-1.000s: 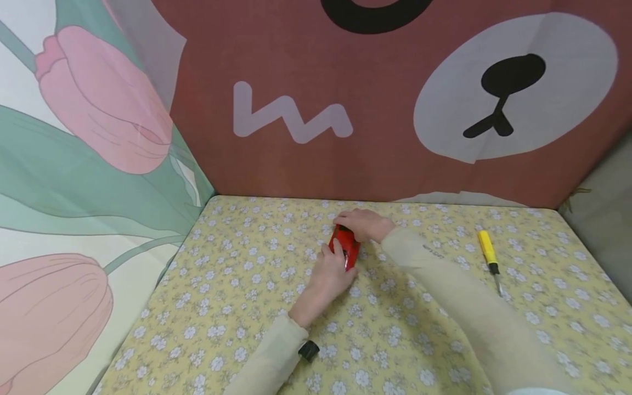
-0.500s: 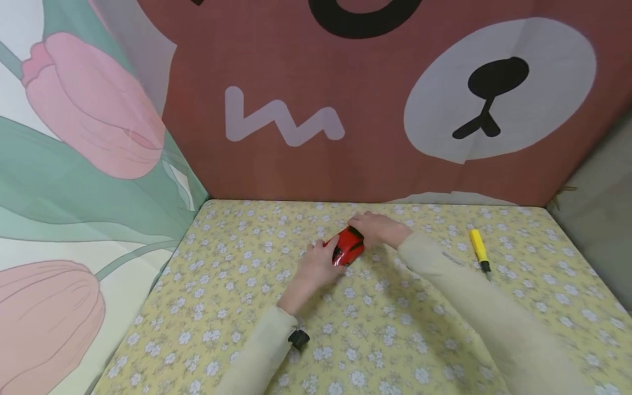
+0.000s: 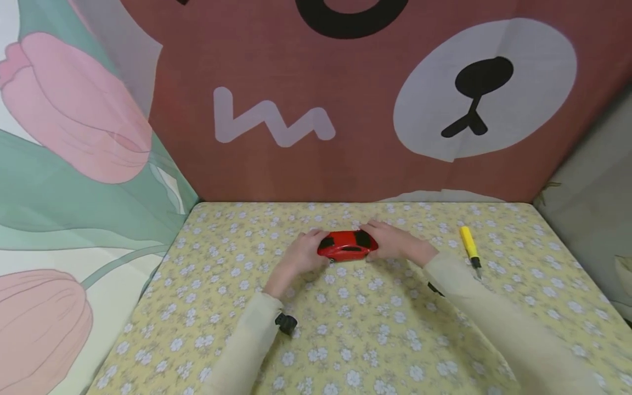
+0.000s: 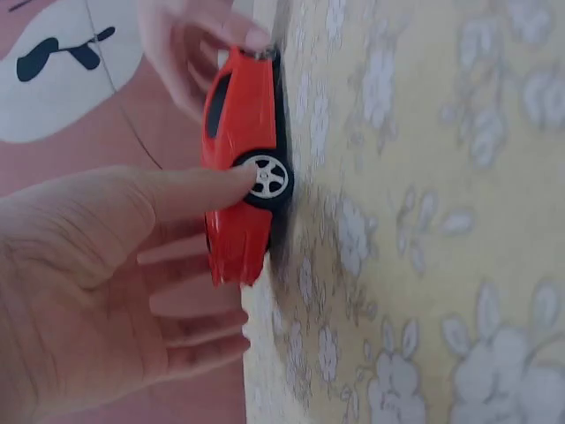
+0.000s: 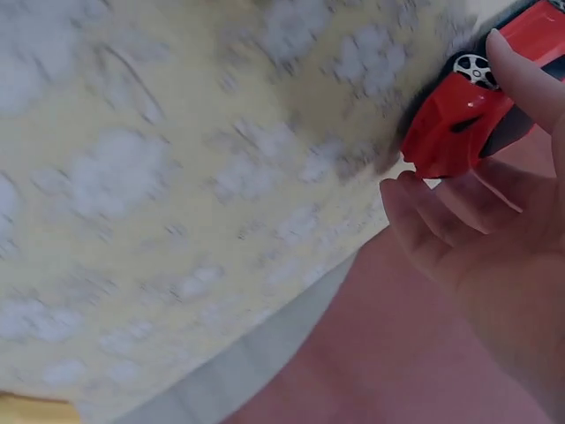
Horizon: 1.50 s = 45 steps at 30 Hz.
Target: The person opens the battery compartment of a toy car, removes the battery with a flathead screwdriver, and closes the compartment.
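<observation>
A red toy car [image 3: 348,246] with dark windows sits on the flowered cloth, crosswise between my two hands. My left hand [image 3: 303,252] grips its left end; in the left wrist view the thumb presses by a silver-spoked wheel [image 4: 267,178], the fingers spread on the far side. At the opposite end my right hand [image 3: 392,242] holds the car. The right wrist view shows its thumb close to the other wheel [image 5: 475,69] and its fingers curved behind the body. The wheels stand right at the cloth.
To the right lies a yellow-handled tool [image 3: 469,244] with a black collar and thin metal shaft. Yellow flowered cloth [image 3: 345,340] covers the table. Behind its far edge rises a red-brown bear-print hanging [image 3: 276,170]; a tulip-print hanging [image 3: 113,219] borders the left side.
The toy car has turned from pointing away to lying crosswise. My left hand has moved to its left end and my right hand to its right end, further apart than before.
</observation>
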{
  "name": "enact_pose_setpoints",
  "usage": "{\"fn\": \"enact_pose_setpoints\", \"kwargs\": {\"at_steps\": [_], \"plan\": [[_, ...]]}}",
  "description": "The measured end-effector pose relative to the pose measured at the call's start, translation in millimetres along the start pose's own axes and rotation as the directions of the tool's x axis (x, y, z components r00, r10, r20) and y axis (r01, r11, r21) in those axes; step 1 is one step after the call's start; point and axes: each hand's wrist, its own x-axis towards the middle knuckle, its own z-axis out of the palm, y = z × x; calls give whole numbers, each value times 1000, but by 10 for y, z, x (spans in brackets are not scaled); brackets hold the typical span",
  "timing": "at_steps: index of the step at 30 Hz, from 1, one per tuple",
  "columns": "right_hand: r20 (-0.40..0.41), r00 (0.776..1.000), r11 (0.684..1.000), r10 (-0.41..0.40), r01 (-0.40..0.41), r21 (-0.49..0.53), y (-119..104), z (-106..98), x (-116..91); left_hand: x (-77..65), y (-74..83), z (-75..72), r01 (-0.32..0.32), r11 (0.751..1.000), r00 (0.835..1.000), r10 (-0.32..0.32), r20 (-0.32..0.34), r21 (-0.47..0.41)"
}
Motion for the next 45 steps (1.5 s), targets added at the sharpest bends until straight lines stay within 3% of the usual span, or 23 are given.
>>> {"fn": "enact_pose_setpoints", "kwargs": {"at_steps": [4,10,23,30,33,35,40,45], "plan": [[-14,999,998,41,-40,39,24,58,-113,39,-37,-39,-4,997,998,9,63,-77],[-45,997,996,54,-51,72,54,119,-238,85,-24,-45,0,993,993,13,114,-116],[-135,991,991,7,11,136,51,225,-298,134,-12,47,-36,996,994,44,98,-82],[-154,988,975,25,9,221,80,257,-281,161,-22,43,-46,988,993,61,102,-144],[-132,991,940,35,12,340,110,237,-302,172,-55,37,-55,971,990,83,113,-234],[-104,994,896,36,14,444,131,204,-334,173,-88,16,-65,949,985,110,131,-308],[-19,999,767,35,-14,641,182,145,-400,127,-165,-80,-52,863,968,168,189,-503],[8,999,695,45,-37,718,182,117,-436,84,-189,-114,-28,786,963,188,195,-618]]}}
